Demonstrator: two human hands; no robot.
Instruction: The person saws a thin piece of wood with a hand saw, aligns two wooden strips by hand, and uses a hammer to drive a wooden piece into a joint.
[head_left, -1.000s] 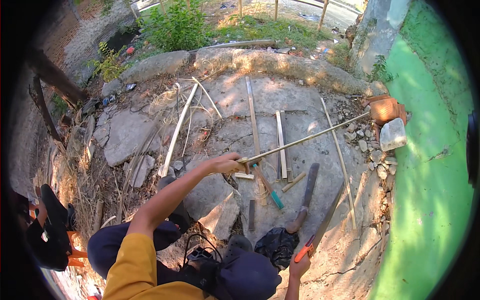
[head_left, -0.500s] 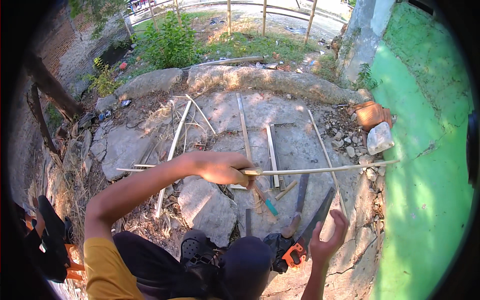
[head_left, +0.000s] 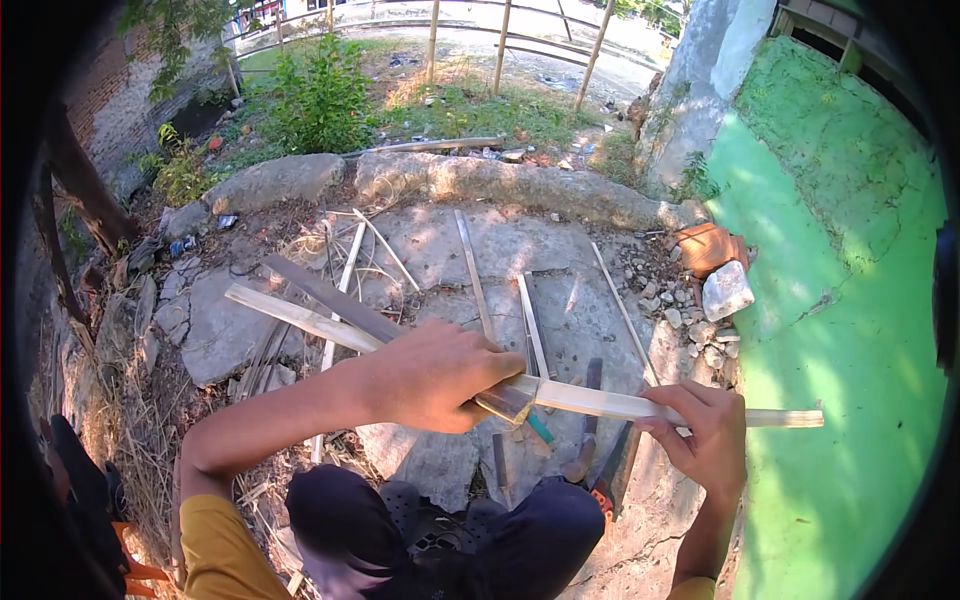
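Observation:
My left hand (head_left: pixel 440 375) is closed around two bamboo strips in front of me. One is a long pale bamboo strip (head_left: pixel 600 402), running from the left out past my right hand. Beside it, a darker bamboo strip (head_left: pixel 330 295) crosses under my palm and ends just right of my fingers. My right hand (head_left: pixel 705 430) pinches the pale strip between thumb and fingers toward its right end. Below the strips, partly covered, lie a saw with an orange handle (head_left: pixel 602 500), a dark-bladed tool with a wooden handle (head_left: pixel 580 462) and a teal-ended tool (head_left: pixel 540 428).
More bamboo strips (head_left: pixel 472 265) lie on the cracked concrete slab (head_left: pixel 440 235). A white stone block (head_left: pixel 727 291) and an orange-brown block (head_left: pixel 710 248) stand by rubble at the right, against a green wall (head_left: pixel 850 400). Dry fibres and a tree trunk (head_left: pixel 85 190) are at the left.
My right hand has risen from beside the saw and taken hold of the pale strip. The strips have turned, their right ends lower now. My view has shifted a little.

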